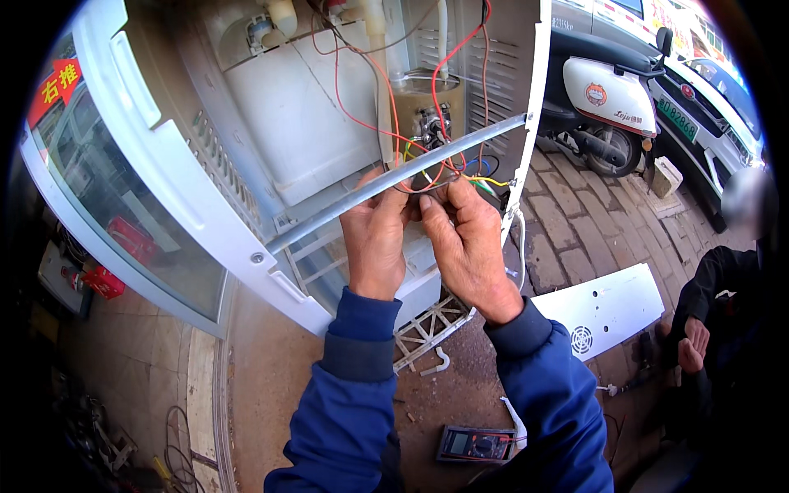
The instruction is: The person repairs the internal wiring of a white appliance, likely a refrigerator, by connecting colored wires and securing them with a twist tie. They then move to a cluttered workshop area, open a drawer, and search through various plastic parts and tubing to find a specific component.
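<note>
Both hands work inside the open back of a white metal cabinet [271,246], among loose wires. My left hand [376,238] is closed, reaching behind a grey metal crossbar [329,215]; its fingertips are partly hidden and meet the wires. My right hand [468,242] pinches a thin dark wire between thumb and forefinger, close to the left fingertips. Red wires [436,82] hang down over a round metal tank [436,99]. Yellow, green and blue wire ends [485,177] lie just past my right hand.
A white panel with a round vent [608,308] lies on the brick paving. Below my arms is a multimeter [477,444]. A person in dark clothes [715,320] crouches at the right. Behind stand a scooter [604,99] and a white car [699,99]. A glass door [123,197] is left.
</note>
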### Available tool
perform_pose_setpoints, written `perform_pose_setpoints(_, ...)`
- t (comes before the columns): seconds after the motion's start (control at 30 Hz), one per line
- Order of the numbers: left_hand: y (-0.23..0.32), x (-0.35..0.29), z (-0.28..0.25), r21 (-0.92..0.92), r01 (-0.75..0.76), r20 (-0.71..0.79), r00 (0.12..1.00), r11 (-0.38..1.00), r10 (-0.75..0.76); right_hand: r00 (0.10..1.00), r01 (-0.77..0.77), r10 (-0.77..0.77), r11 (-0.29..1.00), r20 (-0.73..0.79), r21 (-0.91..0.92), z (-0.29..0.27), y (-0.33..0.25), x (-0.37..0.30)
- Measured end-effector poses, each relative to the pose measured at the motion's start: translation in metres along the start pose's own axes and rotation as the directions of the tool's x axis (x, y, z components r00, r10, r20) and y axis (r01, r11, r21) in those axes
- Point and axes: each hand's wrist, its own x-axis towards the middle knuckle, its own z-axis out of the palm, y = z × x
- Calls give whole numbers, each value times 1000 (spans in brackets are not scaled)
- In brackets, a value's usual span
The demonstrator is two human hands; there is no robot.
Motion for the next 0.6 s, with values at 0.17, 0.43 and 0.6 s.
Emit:
perform_pose_setpoints(0.17,-1,0,5,161,-100,-22,994,982,105,999,-43,43,999,9,22,2,-7,2)
perform_pose_setpoints(0.43,2,-2,0,133,-52,37,998,990,48,995,-104,100,976,30,190,3,-13,7)
perform_pose_setpoints(0.6,0,-5,6,323,-248,83,969,914,233,998,-50,51,998,33,-23,-2,-13,9)
